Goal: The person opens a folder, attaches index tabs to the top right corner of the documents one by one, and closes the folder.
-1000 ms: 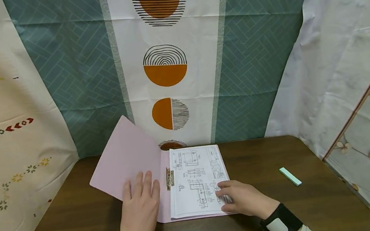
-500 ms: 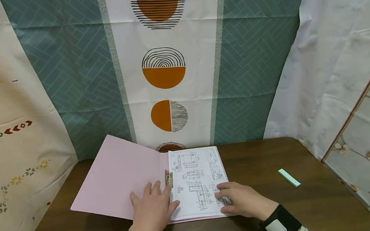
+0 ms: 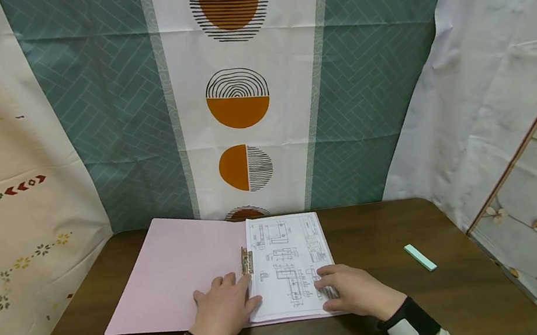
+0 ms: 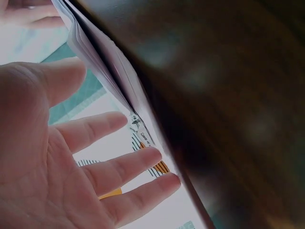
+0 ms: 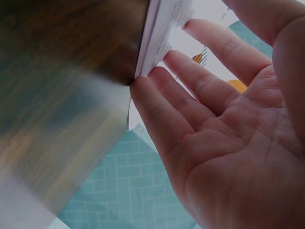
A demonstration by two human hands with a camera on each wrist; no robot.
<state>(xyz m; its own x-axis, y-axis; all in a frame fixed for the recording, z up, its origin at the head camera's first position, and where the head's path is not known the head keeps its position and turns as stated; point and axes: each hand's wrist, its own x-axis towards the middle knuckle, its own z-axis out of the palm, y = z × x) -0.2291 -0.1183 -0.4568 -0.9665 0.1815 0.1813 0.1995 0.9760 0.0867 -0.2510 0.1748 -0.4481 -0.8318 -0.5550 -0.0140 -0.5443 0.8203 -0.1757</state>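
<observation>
A pink folder (image 3: 174, 272) lies spread on the table, its cover folded out to the left. On its right half sits a stack of white sheets (image 3: 273, 306) printed with technical drawings, beside a metal clip (image 3: 247, 260) at the spine. My left hand (image 3: 222, 311) rests, fingers spread, across the spine below the clip, thumb on the sheets' left edge. Its straight fingers (image 4: 128, 164) show in the left wrist view. My right hand (image 3: 355, 289) touches the sheets' lower right edge with extended fingertips (image 5: 176, 58), seen in the right wrist view.
A small pale green bar (image 3: 420, 257) lies on the brown wooden table (image 3: 459, 289) right of the folder. Patterned cloth (image 3: 133, 125) hangs behind the table, and more fabric (image 3: 522, 119) drapes along the right side.
The folder's pink cover has gone down from a raised tilt to nearly flat on the left. My left hand has slid off it, rightward to the spine. My right hand has stayed in place.
</observation>
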